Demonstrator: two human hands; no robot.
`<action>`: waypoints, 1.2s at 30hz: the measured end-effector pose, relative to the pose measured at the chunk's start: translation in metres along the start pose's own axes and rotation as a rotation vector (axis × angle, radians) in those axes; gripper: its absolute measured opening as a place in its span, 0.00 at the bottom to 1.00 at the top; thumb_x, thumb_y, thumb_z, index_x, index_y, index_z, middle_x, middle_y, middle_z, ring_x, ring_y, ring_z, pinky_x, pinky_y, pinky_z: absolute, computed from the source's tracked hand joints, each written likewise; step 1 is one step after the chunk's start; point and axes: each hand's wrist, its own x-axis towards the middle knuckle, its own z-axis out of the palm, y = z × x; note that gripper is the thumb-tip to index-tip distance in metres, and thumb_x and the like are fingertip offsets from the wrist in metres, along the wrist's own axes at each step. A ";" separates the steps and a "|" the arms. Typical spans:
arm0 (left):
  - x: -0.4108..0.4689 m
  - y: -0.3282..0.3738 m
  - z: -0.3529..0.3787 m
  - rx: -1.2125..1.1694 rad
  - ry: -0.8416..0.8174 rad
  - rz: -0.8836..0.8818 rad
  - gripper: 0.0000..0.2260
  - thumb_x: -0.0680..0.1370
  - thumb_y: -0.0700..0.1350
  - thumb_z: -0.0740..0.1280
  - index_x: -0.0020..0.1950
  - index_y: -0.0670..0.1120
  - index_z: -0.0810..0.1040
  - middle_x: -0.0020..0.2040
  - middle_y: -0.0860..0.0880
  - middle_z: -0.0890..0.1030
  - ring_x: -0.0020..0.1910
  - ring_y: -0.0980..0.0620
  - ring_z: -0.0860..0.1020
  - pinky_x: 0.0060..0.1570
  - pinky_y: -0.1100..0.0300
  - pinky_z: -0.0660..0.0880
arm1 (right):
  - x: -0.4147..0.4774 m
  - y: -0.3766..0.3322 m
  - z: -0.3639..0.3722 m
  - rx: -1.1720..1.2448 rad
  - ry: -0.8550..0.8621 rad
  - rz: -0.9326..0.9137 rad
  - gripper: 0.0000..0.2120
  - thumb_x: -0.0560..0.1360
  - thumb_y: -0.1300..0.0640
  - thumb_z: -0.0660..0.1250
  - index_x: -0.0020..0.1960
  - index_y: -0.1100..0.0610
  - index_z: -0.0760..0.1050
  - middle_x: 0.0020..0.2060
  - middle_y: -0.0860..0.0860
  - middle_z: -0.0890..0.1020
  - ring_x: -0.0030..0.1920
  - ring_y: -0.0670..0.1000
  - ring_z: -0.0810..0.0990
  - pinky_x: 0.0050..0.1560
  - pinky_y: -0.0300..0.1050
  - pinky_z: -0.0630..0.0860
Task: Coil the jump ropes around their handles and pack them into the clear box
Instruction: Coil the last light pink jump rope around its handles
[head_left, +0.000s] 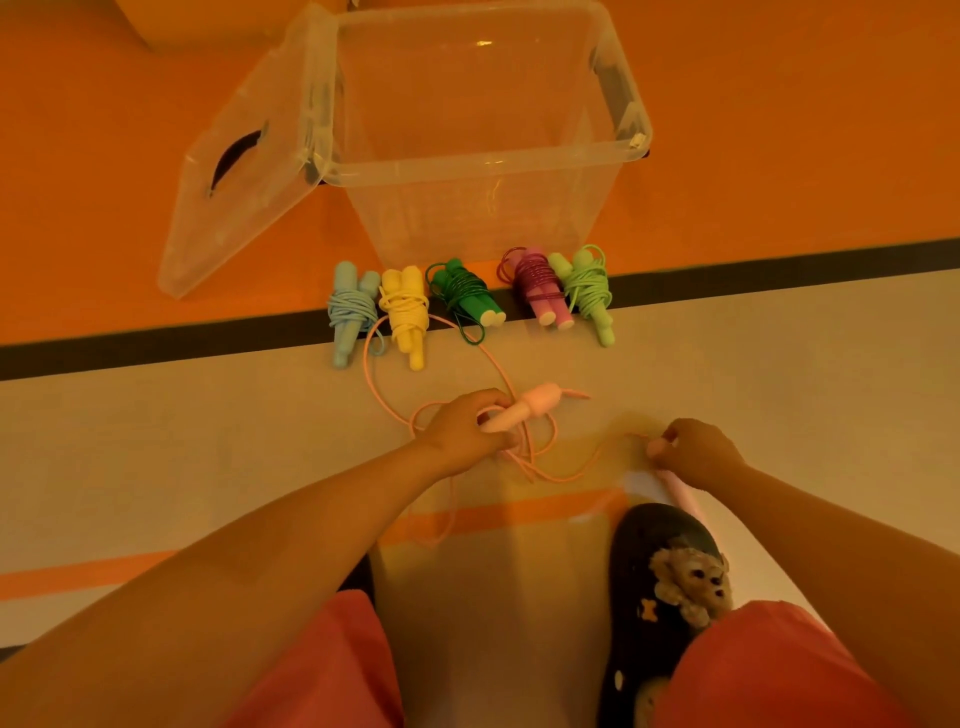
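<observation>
A clear plastic box (618, 150) stands open on the orange floor with nothing in it. In front of it lie several coiled jump ropes in a row: light blue (351, 312), yellow (405, 312), dark green (465, 293), purple (537, 286) and light green (589, 291). My left hand (467, 431) grips one pink handle (519, 410) of an uncoiled pink rope (387, 405), whose cord loops loosely on the floor. My right hand (696, 449) holds the other pink handle (685, 493) and pinches the cord near its top.
The box's clear lid (234, 197) with a dark handle leans against the box's left side. A black stripe (156, 345) crosses the floor under the coiled ropes. My black shoe (660, 571) with a furry charm sits below my right hand.
</observation>
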 end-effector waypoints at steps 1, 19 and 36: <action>0.001 0.003 0.001 -0.007 0.010 -0.005 0.14 0.74 0.43 0.71 0.59 0.45 0.78 0.50 0.51 0.77 0.48 0.53 0.74 0.35 0.74 0.65 | -0.001 -0.007 0.000 0.043 0.028 -0.049 0.15 0.75 0.51 0.67 0.58 0.58 0.74 0.52 0.57 0.77 0.52 0.57 0.75 0.47 0.46 0.70; -0.042 0.137 -0.097 -0.551 -0.148 -0.066 0.10 0.83 0.47 0.55 0.61 0.51 0.73 0.52 0.47 0.82 0.48 0.50 0.81 0.48 0.55 0.77 | -0.098 -0.180 -0.119 1.134 -0.147 -0.574 0.04 0.77 0.56 0.66 0.45 0.56 0.72 0.38 0.53 0.80 0.34 0.48 0.81 0.35 0.43 0.80; -0.226 0.312 -0.170 -0.693 0.235 0.424 0.05 0.78 0.45 0.67 0.52 0.47 0.78 0.38 0.46 0.84 0.32 0.50 0.81 0.32 0.59 0.74 | -0.348 -0.222 -0.266 1.227 0.371 -1.065 0.08 0.78 0.55 0.64 0.55 0.53 0.77 0.41 0.43 0.82 0.38 0.38 0.79 0.36 0.32 0.74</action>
